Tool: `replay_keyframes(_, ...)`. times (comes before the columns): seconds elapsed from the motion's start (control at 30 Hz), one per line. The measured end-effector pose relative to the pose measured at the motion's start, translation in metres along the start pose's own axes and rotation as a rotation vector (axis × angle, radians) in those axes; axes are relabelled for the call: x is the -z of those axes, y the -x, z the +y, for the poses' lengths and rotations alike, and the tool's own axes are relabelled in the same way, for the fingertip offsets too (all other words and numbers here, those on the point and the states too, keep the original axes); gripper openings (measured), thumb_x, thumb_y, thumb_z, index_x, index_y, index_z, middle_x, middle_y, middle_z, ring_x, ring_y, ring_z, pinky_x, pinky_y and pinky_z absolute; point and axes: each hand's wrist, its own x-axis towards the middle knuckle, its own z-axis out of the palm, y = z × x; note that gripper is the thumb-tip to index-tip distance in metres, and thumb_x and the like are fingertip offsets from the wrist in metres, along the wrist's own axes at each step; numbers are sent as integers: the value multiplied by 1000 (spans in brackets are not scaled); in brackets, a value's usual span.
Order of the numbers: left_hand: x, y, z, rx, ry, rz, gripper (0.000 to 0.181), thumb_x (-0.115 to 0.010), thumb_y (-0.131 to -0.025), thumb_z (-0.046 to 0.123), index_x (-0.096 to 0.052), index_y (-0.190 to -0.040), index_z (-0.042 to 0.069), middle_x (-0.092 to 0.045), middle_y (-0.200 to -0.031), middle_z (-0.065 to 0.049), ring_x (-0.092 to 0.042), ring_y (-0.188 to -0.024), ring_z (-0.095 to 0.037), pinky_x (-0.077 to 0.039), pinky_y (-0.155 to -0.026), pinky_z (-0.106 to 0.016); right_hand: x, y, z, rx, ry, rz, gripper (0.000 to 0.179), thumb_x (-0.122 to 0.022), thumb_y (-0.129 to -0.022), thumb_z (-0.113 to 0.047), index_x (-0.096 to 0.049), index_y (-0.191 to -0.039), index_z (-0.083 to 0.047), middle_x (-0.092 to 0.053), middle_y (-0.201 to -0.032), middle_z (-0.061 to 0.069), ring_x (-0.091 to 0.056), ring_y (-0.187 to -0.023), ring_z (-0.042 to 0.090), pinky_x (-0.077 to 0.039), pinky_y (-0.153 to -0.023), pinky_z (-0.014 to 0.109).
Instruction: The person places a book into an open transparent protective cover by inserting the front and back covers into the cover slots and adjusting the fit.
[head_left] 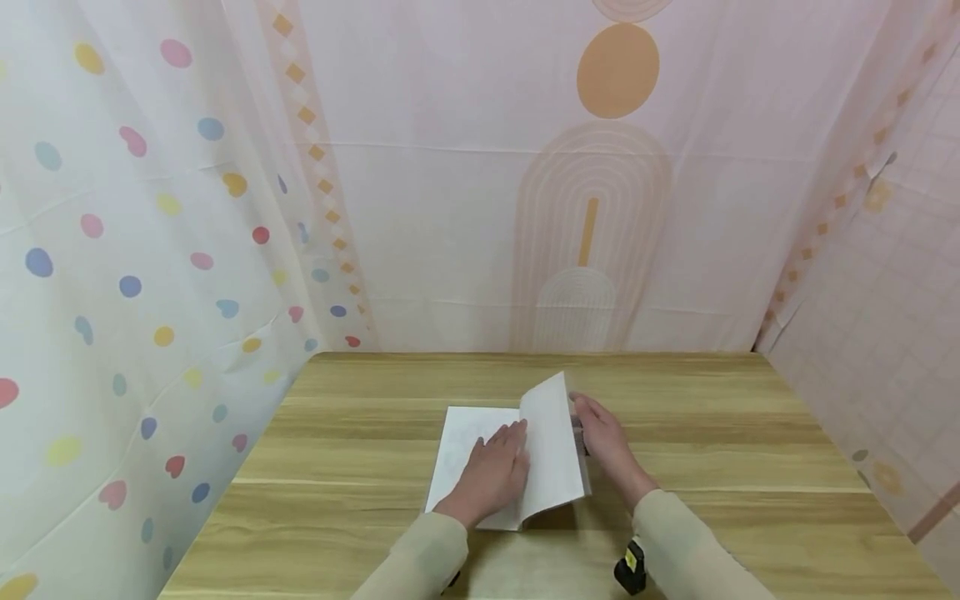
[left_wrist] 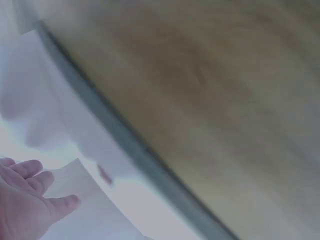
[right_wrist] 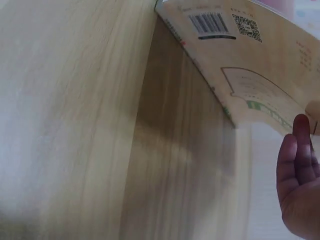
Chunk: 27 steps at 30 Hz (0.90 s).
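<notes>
A thin white-paged book lies open on the wooden table. My left hand rests flat on its left page, fingers straight; in the left wrist view the left hand lies on white paper. The right half of the book stands raised and tilted. My right hand lies against its outer side with fingers stretched out, propping it up. The right wrist view shows the back cover with a barcode lifted off the table, and the right hand's fingers touching it.
Patterned cloth walls close in the table on the left, at the back and on the right. Bare wood lies on both sides of the book. A small black and yellow device sits on my right wrist.
</notes>
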Motion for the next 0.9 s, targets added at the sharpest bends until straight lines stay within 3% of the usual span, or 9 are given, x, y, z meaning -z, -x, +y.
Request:
replay_keyframes(0.13, 14, -3, 2, -14, 175, 48, 55, -31, -108, 34, -36, -152, 1, -44, -150, -18, -38, -140, -36, -27, -113, -56, -9, 1, -3, 40, -138, -94, 49, -32, -110, -31, -47, -145, -1, -65, -116, 25, -67, -77, 19, -56, -69, 32)
replay_keyframes(0.3, 31, -8, 7, 4, 329, 66, 59, -29, -109, 42, -35, -153, 2, -46, -149, -17, -42, -137, -35, -33, -111, -51, -20, 4, -4, 94, -144, -183, 45, -35, -109, -25, -46, -146, -2, -64, -121, 22, -68, -80, 19, -57, -75, 37)
replay_keyframes(0.57, 46, -8, 8, 63, 404, 49, 62, -31, -107, 48, -32, -156, 9, -50, -146, -15, -51, -130, -34, -40, -105, -53, -33, 9, 3, 184, 50, -317, 47, -46, -105, -16, -40, -150, -3, -61, -128, 21, -67, -101, 30, -54, -83, 46)
replay_keyframes(0.73, 49, -6, 2, 82, 416, 35, 69, -37, -103, 57, -30, -157, 14, -49, -147, -13, -51, -128, -39, -43, -101, -55, -39, 12, 7, 214, 61, -381, 48, -46, -105, -13, -38, -151, -1, -57, -133, 25, -64, -107, 38, -52, -85, 51)
replay_keyframes(0.9, 52, -5, -4, 79, 433, 48, 67, -45, -102, 53, -34, -155, 14, -51, -145, -16, -53, -126, -41, -45, -99, -55, -43, 12, 10, 235, 73, -396, 47, -47, -103, -8, -40, -149, 1, -59, -131, 24, -63, -107, 40, -52, -83, 52)
